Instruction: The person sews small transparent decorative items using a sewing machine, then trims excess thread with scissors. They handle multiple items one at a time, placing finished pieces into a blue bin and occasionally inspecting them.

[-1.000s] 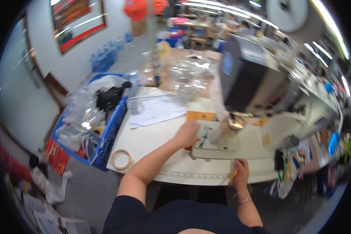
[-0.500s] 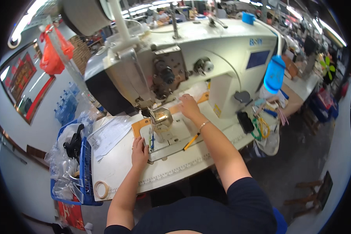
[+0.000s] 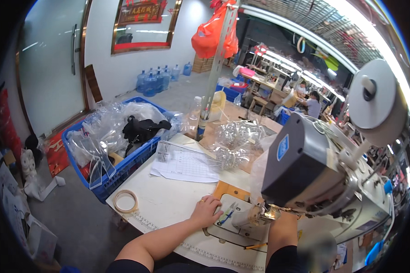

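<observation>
My left hand (image 3: 207, 211), with a ring on one finger, lies with its fingers extended at the left edge of the sewing machine's bed, holding nothing that I can see. Beside its fingertips is a pair of thread snips (image 3: 227, 215) with blue and green parts. An orange-tan plate (image 3: 232, 190) lies just beyond the hand. My right forearm (image 3: 282, 230) reaches up under the head of the sewing machine (image 3: 300, 166); the machine hides the fingers of that hand. A yellow-orange pen (image 3: 256, 246) lies left of the forearm.
Printed paper sheets (image 3: 187, 166) and clear plastic-wrapped bundles (image 3: 237, 141) lie beyond my left hand. A tape roll (image 3: 125, 201) sits at the table's left corner, next to a blue basket (image 3: 107, 184) of plastic bags. A metal post (image 3: 217, 63) stands behind.
The view has swung left, bringing the basket, door and water bottles further in. My left hand stays by the bed's left edge; my right hand has gone behind the machine head.
</observation>
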`<action>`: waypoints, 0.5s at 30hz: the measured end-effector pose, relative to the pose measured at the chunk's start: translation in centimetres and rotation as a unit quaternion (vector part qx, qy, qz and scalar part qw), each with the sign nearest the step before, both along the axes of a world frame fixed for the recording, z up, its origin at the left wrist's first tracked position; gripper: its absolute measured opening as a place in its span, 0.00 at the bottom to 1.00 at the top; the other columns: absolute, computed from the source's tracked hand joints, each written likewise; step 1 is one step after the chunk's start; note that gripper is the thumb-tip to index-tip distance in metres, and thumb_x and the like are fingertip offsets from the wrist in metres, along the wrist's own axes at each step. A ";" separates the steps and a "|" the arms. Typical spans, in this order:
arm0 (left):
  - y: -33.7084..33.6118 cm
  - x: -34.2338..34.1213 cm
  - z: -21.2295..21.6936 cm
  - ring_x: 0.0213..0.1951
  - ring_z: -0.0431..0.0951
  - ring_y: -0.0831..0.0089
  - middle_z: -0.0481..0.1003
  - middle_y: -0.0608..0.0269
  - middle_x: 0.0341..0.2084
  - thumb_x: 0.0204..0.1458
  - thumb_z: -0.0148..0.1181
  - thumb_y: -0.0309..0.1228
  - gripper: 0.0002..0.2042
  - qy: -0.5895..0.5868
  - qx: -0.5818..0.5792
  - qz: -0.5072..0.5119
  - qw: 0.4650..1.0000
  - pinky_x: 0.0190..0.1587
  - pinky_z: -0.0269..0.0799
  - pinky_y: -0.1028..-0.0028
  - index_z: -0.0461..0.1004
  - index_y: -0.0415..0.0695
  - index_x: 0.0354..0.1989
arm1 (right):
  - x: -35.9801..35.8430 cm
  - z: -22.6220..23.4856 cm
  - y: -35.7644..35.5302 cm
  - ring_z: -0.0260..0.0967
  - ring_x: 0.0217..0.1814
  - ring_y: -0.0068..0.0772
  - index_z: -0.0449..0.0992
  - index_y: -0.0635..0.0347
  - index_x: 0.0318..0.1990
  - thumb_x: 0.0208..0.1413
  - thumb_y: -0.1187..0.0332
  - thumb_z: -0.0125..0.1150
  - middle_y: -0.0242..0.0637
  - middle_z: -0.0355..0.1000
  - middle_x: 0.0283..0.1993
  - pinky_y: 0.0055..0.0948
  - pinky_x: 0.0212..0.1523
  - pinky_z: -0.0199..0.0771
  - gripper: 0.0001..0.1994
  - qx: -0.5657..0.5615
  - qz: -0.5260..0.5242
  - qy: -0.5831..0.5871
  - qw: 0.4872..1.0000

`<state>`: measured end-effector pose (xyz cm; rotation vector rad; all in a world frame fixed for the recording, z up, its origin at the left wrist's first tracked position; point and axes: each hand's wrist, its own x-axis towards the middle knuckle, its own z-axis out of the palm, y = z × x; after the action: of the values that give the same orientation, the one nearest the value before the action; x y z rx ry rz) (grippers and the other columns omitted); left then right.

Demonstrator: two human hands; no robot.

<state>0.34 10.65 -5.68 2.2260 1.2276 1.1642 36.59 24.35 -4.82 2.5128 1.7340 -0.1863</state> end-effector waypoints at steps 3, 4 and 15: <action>-0.1 -0.3 -0.1 0.52 0.64 0.59 0.69 0.63 0.45 0.45 0.64 0.37 0.15 0.006 -0.013 -0.003 1.000 0.50 0.63 0.62 0.72 0.47 0.41 | -0.4 -0.1 1.3 0.67 0.48 0.40 0.72 0.57 0.49 0.55 0.61 0.53 0.42 0.69 0.48 0.38 0.44 0.71 0.16 0.004 -0.011 0.012 1.000; 0.0 -0.4 0.1 0.52 0.64 0.60 0.69 0.63 0.45 0.45 0.64 0.37 0.15 0.006 -0.013 -0.002 1.000 0.50 0.63 0.62 0.72 0.47 0.40 | -0.6 -0.1 1.8 0.67 0.48 0.40 0.72 0.57 0.49 0.55 0.62 0.54 0.42 0.69 0.48 0.37 0.43 0.71 0.16 0.010 -0.012 0.018 1.000; 0.0 -0.1 0.3 0.55 0.62 0.60 0.67 0.62 0.48 0.45 0.63 0.37 0.16 -0.015 -0.042 -0.020 0.999 0.53 0.60 0.61 0.72 0.46 0.42 | 3.7 0.9 -4.0 0.69 0.40 0.33 0.72 0.56 0.47 0.55 0.67 0.55 0.37 0.71 0.41 0.33 0.37 0.73 0.12 0.290 -0.086 0.238 0.923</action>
<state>0.19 10.69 -5.43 2.1545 1.1925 1.1053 40.33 20.36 -3.97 3.2772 1.9555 -0.3717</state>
